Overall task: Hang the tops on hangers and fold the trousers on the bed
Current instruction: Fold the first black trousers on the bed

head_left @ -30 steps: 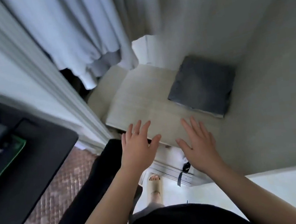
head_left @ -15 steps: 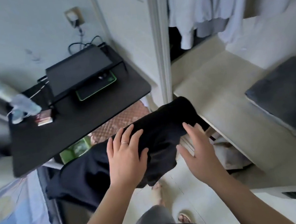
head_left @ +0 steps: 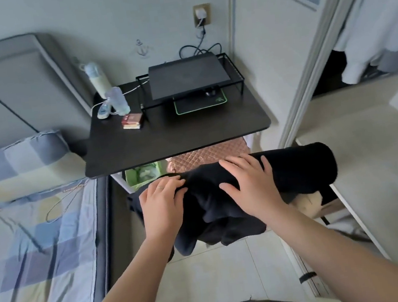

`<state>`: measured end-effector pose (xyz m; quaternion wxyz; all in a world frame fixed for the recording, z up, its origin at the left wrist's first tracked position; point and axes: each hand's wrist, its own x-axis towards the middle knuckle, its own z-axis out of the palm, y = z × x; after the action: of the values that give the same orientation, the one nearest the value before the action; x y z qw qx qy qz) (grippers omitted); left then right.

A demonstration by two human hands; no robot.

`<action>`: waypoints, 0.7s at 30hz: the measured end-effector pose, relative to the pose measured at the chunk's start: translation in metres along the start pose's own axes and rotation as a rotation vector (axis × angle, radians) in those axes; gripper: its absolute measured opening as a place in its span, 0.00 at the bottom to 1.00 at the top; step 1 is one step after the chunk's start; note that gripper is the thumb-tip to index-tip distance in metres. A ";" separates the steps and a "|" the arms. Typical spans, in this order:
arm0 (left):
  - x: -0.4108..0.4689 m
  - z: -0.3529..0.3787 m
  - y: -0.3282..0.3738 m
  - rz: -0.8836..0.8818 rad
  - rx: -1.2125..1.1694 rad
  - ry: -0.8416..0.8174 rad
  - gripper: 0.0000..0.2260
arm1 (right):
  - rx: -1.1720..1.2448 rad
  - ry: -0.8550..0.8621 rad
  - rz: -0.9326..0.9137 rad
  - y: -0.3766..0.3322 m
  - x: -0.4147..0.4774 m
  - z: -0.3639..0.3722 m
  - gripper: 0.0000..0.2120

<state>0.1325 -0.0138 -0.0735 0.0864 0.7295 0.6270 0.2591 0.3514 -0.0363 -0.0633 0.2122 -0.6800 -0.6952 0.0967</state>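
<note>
Though rumpled, black garment (head_left: 296, 168) under left hand (head_left: 160, 204), right hand (head_left: 248, 187).

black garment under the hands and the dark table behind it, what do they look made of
Black garment: soft matte fabric, perhaps cotton knit; it slumps in loose folds with no shine. Dark table: smooth, faintly satin top, probably laminated board, since light reflects softly off its flat surface; the core is not visible.

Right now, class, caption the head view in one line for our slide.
The left hand and right hand rest on a draped black garment beside the bed and black desk.
</note>
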 end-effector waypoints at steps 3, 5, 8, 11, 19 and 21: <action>0.005 -0.006 -0.005 0.023 -0.057 -0.014 0.05 | 0.001 0.077 -0.040 -0.007 0.010 0.006 0.19; 0.010 -0.012 -0.008 0.048 -0.087 -0.036 0.04 | 0.008 0.136 -0.069 -0.006 0.009 0.007 0.16; 0.016 -0.019 -0.011 0.080 -0.130 -0.072 0.05 | 0.008 0.205 -0.110 -0.006 0.006 0.007 0.13; 0.020 -0.024 -0.012 0.087 -0.216 -0.076 0.04 | 0.030 0.210 -0.111 -0.010 0.007 0.004 0.10; 0.051 -0.063 0.013 0.093 -0.494 0.114 0.04 | 0.119 0.355 -0.153 -0.039 0.029 -0.054 0.09; 0.063 -0.082 0.017 0.087 -0.541 0.188 0.05 | 0.165 0.380 -0.199 -0.059 0.040 -0.074 0.10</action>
<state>0.1128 0.0266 0.0207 0.2080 0.6788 0.5086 0.4871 0.3299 -0.0121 0.0342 0.4028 -0.5945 -0.6959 0.0020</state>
